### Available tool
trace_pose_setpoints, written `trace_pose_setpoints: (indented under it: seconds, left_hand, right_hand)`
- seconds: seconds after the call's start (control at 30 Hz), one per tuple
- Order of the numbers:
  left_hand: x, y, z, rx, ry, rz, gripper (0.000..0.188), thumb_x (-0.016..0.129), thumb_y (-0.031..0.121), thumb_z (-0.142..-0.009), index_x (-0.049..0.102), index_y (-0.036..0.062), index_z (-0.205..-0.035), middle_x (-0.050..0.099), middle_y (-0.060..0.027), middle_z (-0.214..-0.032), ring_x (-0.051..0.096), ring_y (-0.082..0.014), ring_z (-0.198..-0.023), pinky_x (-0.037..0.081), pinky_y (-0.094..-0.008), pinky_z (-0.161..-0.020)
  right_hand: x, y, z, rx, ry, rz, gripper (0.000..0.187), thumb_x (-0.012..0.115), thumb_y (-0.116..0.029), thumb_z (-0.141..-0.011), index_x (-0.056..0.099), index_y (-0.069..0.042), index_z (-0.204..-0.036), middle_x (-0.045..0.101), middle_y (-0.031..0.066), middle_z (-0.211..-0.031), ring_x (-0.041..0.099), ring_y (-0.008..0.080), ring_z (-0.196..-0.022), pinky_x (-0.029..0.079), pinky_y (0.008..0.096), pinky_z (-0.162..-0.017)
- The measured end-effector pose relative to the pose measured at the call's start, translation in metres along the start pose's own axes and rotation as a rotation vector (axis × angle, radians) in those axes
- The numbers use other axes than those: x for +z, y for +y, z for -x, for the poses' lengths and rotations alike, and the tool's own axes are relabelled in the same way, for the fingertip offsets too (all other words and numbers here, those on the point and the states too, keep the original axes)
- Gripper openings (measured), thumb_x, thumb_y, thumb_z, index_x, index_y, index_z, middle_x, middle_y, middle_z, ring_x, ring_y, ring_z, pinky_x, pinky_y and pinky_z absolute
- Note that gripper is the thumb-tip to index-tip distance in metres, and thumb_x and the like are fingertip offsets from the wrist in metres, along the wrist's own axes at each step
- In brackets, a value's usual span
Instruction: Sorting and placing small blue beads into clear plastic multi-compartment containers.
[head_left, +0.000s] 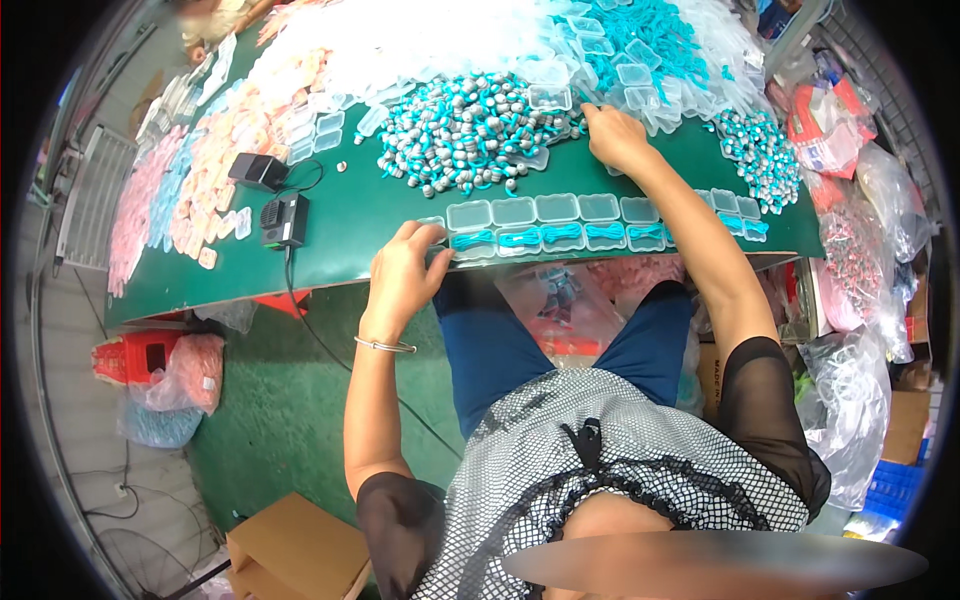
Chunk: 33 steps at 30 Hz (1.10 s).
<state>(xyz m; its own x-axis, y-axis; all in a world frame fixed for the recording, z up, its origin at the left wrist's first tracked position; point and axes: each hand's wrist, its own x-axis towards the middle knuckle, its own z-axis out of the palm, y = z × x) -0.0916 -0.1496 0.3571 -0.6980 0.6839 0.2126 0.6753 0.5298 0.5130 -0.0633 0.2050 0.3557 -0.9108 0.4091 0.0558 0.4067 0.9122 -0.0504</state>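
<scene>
A row of open clear plastic cases lies along the table's near edge, with bundles of teal cord in many of their lower halves. My left hand is at the left end of this row, its thumb and fingers around the end case, which it partly hides. Farther forward, my right hand reaches over the row to the right side of a heap of grey-and-teal earphone-like pieces, beside loose clear cases. Its fingers are drawn together; what they hold is too small to tell.
Loose teal cords pile at the far right, and a smaller heap of grey-and-teal pieces lies right. Peach-coloured parts spread leftward. Two black boxes, one a corded device, stand on the green table. Another person's hand shows far left.
</scene>
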Motion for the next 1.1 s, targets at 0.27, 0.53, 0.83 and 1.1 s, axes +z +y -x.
trace_pose_setpoints:
  seconds: [0.27, 0.53, 0.83, 1.1]
  left_hand:
    - [-0.013, -0.003, 0.006, -0.045, 0.074, 0.129, 0.026, 0.071, 0.011, -0.077, 0.066, 0.0056, -0.102, 0.063, -0.0097, -0.100, 0.063, -0.0286, -0.072, 0.051, -0.0376, -0.067]
    - [-0.019, -0.030, 0.022, 0.009, 0.163, 0.231, 0.037, 0.073, 0.005, -0.074, 0.065, 0.0064, -0.110, 0.060, -0.0069, -0.107, 0.054, -0.0167, -0.076, 0.047, -0.0282, -0.062]
    - [-0.013, -0.007, 0.028, 0.089, 0.185, 0.447, 0.040, 0.071, 0.003, -0.078, 0.061, 0.0062, -0.117, 0.061, -0.0105, -0.107, 0.060, -0.0201, -0.080, 0.050, -0.0299, -0.062]
    - [-0.002, -0.017, 0.039, -0.187, 0.141, 0.957, 0.014, 0.068, 0.004, -0.085, 0.064, -0.0007, -0.098, 0.066, -0.0015, -0.090, 0.059, -0.0082, -0.073, 0.049, -0.0236, -0.061]
  right_hand:
    - [0.008, 0.009, -0.014, 0.026, -0.008, 0.063, 0.024, 0.048, -0.011, -0.088, 0.067, 0.000, -0.098, 0.064, 0.0205, -0.114, 0.062, 0.0383, -0.106, 0.051, 0.0492, -0.086]
    - [-0.032, -0.008, 0.047, -0.331, 0.330, -0.286, 0.013, 0.061, -0.015, -0.086, 0.064, -0.005, -0.094, 0.068, 0.0086, -0.088, 0.067, 0.0271, -0.083, 0.051, 0.0427, -0.068]
    - [-0.021, -0.136, 0.094, -0.739, -0.163, -1.149, 0.016, 0.060, -0.002, -0.082, 0.057, -0.002, -0.098, 0.060, 0.0049, -0.083, 0.057, 0.0135, -0.075, 0.048, 0.0278, -0.069]
    - [-0.029, -0.161, 0.073, -0.832, -0.376, -0.903, 0.019, 0.060, -0.007, -0.080, 0.056, -0.004, -0.098, 0.058, 0.0004, -0.091, 0.053, 0.0109, -0.079, 0.045, 0.0257, -0.067]
